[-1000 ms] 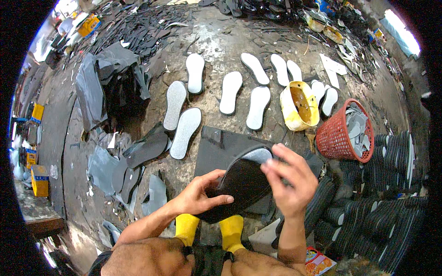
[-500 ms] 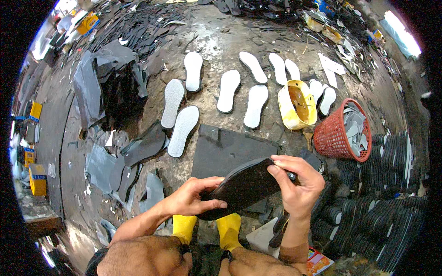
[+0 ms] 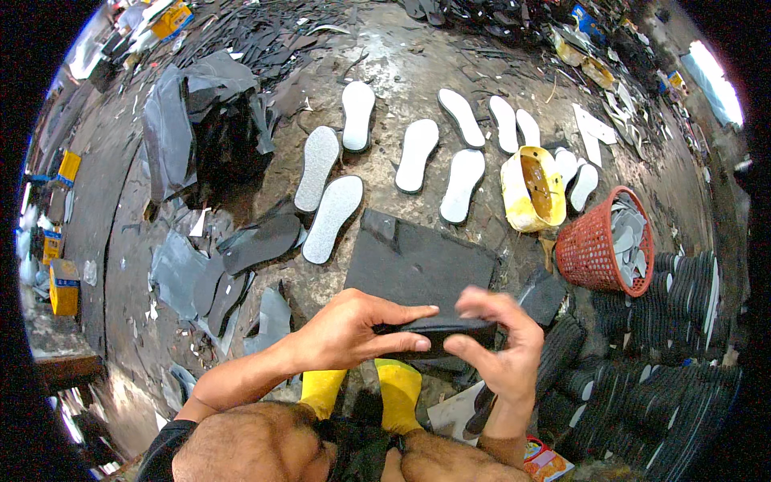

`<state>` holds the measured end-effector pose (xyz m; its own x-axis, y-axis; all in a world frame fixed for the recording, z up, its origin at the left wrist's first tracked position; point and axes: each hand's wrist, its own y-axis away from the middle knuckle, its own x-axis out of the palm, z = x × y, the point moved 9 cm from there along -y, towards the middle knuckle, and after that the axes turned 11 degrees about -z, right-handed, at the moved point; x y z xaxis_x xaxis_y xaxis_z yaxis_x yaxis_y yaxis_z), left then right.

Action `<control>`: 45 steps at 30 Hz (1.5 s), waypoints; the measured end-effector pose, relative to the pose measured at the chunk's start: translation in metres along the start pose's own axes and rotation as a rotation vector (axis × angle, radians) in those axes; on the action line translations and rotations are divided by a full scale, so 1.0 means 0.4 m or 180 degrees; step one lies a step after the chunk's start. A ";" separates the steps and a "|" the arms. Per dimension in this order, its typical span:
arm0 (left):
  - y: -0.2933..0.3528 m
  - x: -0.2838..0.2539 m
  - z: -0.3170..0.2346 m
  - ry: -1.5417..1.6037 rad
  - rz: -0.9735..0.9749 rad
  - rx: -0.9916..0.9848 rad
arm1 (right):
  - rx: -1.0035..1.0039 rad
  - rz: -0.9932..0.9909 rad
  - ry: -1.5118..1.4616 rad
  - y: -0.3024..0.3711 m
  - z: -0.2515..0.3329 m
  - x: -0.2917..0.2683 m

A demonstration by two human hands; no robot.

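A black shoe sole [image 3: 438,328] is held nearly edge-on above a dark square mat [image 3: 409,257]. My left hand [image 3: 361,328] pinches its left end, thumb below and fingers above. At the other end, my right hand [image 3: 506,341] has its thumb and fingers spread apart around the sole, the fingertips smeared by motion. Beyond the mat lie several white-topped soles, among them a near one [image 3: 334,220] and another [image 3: 463,186]. A cut-open yellow container [image 3: 518,201] with brown stuff inside stands right of them.
A red perforated basket [image 3: 594,253] holds grey scraps. Stacked black soles [image 3: 642,410] fill the lower right. Dark sheets [image 3: 173,132] and loose sole pieces [image 3: 261,243] lie at left, and scrap heaps [image 3: 249,48] at the back. My yellow-socked feet [image 3: 397,394] are below the hands.
The sole has turned from showing its broad dark face to nearly edge-on. My right fingers have come off its far tip and spread. The whole view has shifted slightly.
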<state>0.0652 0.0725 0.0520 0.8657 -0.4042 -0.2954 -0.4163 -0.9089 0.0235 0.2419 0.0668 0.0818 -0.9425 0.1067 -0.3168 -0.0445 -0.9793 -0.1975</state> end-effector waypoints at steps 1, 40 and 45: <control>-0.002 0.001 -0.013 0.0014 0.0015 0.0179 | 0.0078 0.0128 -0.0102 -0.002 -0.006 0.010; 0.047 0.144 0.505 -0.2781 -0.0037 0.1032 | 0.0812 0.0164 0.2015 0.249 -0.636 0.052; 0.032 0.075 0.605 -0.1086 -0.1371 -0.0752 | 0.1363 -0.2121 0.1160 0.333 -0.633 -0.200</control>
<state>0.0185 0.0736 -0.1877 0.7883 0.0262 -0.6147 0.0594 -0.9977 0.0337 0.3951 -0.0285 -0.1539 -0.5144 0.6571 -0.5510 -0.7385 -0.6660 -0.1049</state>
